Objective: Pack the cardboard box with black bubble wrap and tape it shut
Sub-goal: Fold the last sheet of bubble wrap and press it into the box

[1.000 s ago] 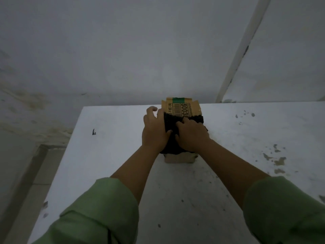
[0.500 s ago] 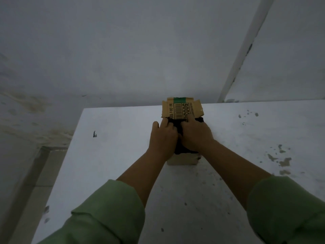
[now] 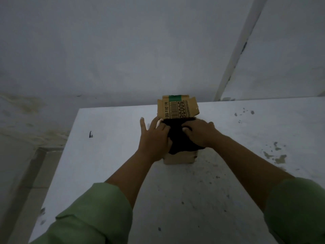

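A small cardboard box (image 3: 179, 159) stands near the far edge of the white table (image 3: 109, 155). Its printed lid flap (image 3: 178, 110) stands upright at the back, with a green strip along its top. Black bubble wrap (image 3: 179, 140) fills the box's open top and bulges over the near rim. My left hand (image 3: 153, 136) lies flat on the wrap's left side, fingers spread, some over the box's left edge. My right hand (image 3: 200, 133) presses on the wrap's right side with its fingers curled into it. The inside of the box is hidden.
The table's left edge drops to a tiled floor (image 3: 22, 182). A pale wall (image 3: 123, 50) rises just behind the table, with a white pipe (image 3: 237, 53) at the right. Brown stains (image 3: 276, 155) mark the table's right side, and a small dark mark (image 3: 90, 134) lies at the left.
My hands have shifted apart on the wrap. The left hand has flattened and spread toward the box's left edge, and more black wrap shows between the hands.
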